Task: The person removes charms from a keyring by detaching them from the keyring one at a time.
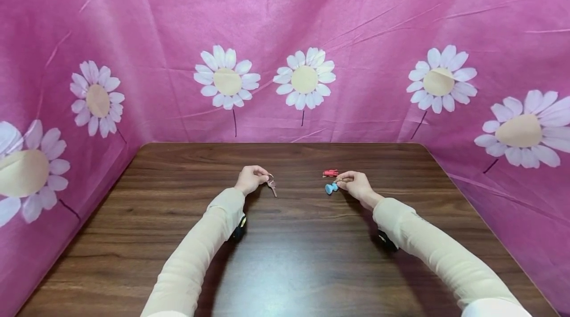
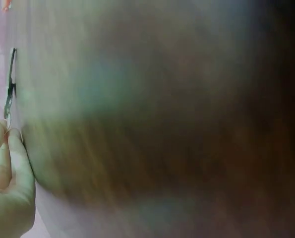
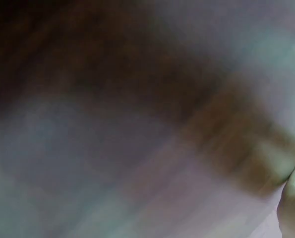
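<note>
Toward the far part of the wooden table [image 1: 285,238], my left hand [image 1: 251,179] pinches the ring of a key [image 1: 273,186] by its edge. The key points toward the near side; in the left wrist view the key [image 2: 10,84] appears edge-on, dark, beyond the fingertips. My right hand [image 1: 357,186] pinches the metal end of a light blue keychain charm [image 1: 330,188]. Just behind that charm lies a small red figure-like charm [image 1: 330,173], close to the right fingertips. Only part of the right hand [image 3: 292,208] shows in the right wrist view, at the lower right edge.
A pink cloth [image 1: 267,10] with large white daisies hangs around the table's back and sides. The table's back edge [image 1: 285,143] lies beyond both hands. Both wrist views are largely filled by blurred tabletop.
</note>
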Action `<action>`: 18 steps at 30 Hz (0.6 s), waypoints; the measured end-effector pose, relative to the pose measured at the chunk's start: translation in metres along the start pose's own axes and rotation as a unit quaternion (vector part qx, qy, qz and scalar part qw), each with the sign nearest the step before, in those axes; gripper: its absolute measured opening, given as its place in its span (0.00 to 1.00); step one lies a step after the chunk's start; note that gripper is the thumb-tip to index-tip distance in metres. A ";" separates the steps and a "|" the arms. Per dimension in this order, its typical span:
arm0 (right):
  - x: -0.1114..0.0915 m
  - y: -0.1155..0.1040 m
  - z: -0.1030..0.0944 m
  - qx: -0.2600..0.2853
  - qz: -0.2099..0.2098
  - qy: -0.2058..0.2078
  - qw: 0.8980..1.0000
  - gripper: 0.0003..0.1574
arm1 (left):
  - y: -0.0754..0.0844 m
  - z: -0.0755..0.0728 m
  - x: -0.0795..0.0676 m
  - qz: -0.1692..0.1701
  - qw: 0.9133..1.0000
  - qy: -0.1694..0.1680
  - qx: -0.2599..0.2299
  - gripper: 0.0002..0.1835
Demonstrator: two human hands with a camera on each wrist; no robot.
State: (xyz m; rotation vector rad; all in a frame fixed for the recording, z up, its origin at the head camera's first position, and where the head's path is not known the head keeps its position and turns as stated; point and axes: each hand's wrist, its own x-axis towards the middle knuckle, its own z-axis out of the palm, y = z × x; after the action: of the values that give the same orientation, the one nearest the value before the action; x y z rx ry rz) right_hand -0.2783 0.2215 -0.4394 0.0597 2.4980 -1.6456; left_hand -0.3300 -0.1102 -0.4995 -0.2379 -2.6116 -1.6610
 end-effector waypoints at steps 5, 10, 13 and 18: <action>-0.001 0.001 -0.001 -0.038 -0.017 -0.013 0.999 0.20 | 0.054 -0.015 -0.033 -0.019 0.995 0.024 0.097 0.07; -0.004 0.003 -0.006 -0.051 -0.023 -0.028 0.998 0.24 | 0.057 -0.018 -0.037 -0.024 0.997 0.009 0.073 0.10; -0.004 0.005 -0.008 -0.051 -0.026 -0.037 0.998 0.28 | 0.053 -0.018 -0.034 -0.032 0.999 -0.001 0.036 0.14; -0.003 0.007 -0.008 -0.054 -0.029 -0.038 0.997 0.32 | 0.026 -0.019 -0.018 -0.010 1.000 -0.020 -0.017 0.15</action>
State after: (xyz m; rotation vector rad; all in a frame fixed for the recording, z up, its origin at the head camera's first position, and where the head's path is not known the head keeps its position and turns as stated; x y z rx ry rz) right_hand -0.2755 0.2322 -0.4424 -0.0865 2.5475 -1.5006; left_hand -0.3090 -0.1187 -0.4701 -0.2496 -2.6233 -1.7261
